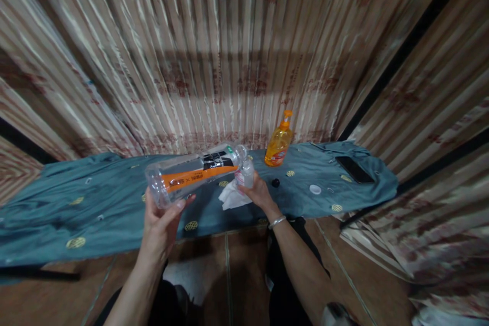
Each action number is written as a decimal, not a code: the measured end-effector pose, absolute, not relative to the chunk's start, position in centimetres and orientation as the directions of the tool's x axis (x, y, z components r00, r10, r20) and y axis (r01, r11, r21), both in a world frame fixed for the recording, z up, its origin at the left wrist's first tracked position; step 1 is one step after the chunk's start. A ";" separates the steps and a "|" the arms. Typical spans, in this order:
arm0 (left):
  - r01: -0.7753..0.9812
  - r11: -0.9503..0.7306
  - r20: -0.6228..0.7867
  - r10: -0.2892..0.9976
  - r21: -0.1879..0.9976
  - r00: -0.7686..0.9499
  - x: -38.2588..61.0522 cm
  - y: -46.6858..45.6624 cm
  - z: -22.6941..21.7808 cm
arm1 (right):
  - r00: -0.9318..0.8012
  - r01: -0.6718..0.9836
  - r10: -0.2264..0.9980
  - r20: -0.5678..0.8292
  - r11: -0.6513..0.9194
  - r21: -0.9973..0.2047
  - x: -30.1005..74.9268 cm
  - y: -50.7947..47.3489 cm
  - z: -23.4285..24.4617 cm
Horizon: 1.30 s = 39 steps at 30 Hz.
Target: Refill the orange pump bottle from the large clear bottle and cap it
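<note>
My left hand point(162, 224) grips the base of a large clear plastic bottle point(194, 169) with an orange and black label. The bottle is tilted nearly flat, its mouth pointing right. My right hand point(257, 191) is closed round a small clear bottle point(245, 173), held upright beneath the large bottle's mouth. Whether the two mouths touch, I cannot tell. Below the small bottle lies a crumpled white tissue point(233, 197) on the teal cloth point(126, 229). Any liquid inside the large bottle is hard to make out.
An orange pump bottle point(279, 143) stands behind my right hand. A small black cap point(275, 183) and a white round lid point(315, 189) lie to its right, with a black phone point(354, 169) farther right. Patterned curtains point(237, 61) hang behind; dark metal poles point(405, 51) frame the right side.
</note>
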<state>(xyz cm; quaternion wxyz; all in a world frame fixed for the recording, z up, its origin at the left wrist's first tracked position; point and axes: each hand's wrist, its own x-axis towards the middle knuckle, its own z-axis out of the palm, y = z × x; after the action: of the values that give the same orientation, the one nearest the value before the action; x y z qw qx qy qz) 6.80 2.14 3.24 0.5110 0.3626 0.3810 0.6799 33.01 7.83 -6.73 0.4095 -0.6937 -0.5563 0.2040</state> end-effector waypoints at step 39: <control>-0.498 -0.105 0.024 0.986 0.861 -0.166 6.2 4.0 3.6 | 0.330 0.599 0.931 0.158 -0.077 -0.797 32.9 7.4 -6.3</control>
<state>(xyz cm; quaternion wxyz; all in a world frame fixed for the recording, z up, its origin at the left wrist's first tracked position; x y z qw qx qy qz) 6.19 3.97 3.61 0.5564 0.3279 0.3716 0.6669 32.93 7.40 -6.31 0.4091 -0.7055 -0.5422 0.2024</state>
